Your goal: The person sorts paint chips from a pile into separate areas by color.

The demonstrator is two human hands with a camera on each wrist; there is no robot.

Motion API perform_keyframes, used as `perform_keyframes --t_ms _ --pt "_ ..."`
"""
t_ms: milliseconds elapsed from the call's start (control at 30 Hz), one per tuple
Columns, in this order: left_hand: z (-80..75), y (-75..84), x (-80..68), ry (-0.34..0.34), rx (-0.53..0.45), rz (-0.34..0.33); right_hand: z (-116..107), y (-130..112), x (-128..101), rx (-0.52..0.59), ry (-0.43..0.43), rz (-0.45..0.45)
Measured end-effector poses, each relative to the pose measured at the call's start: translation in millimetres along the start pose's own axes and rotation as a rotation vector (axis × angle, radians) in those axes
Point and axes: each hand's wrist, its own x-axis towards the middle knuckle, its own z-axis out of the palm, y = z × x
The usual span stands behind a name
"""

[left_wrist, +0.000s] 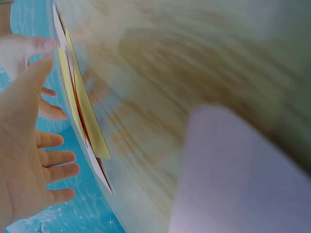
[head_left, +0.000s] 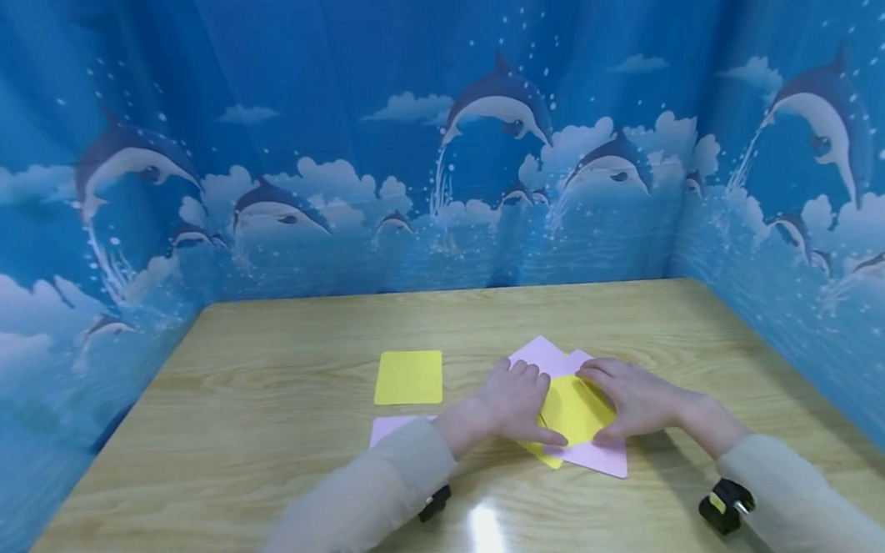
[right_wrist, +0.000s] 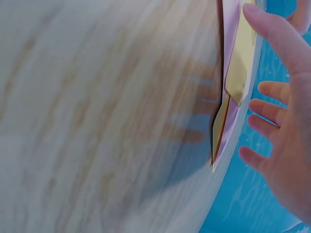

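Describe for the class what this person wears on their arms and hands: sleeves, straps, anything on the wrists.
Both hands, the left hand and the right hand, are bare. Long, soft beige sleeves cover both arms to the wrists. A small black device with a yellow mark sits under the right wrist, and another black one under the left.

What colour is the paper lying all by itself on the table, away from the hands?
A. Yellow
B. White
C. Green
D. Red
A. The lone yellow sheet lies flat on the wooden table, well apart from the left hand and right hand, which press on the yellow and pink sheets stacked between them.
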Motion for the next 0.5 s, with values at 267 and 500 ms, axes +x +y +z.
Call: perform_keyframes --t_ms 267,500 --pt "1.4 9.3 8.3 -0.074 -0.085 -0.042 3.0 0.3 2.0 0.032 -0.012 0.018" --pt "2.8 10.8 8.0 -0.125 -0.142 -0.083 3.9 -2.0 4.3 0.097 -0.076 0.074"
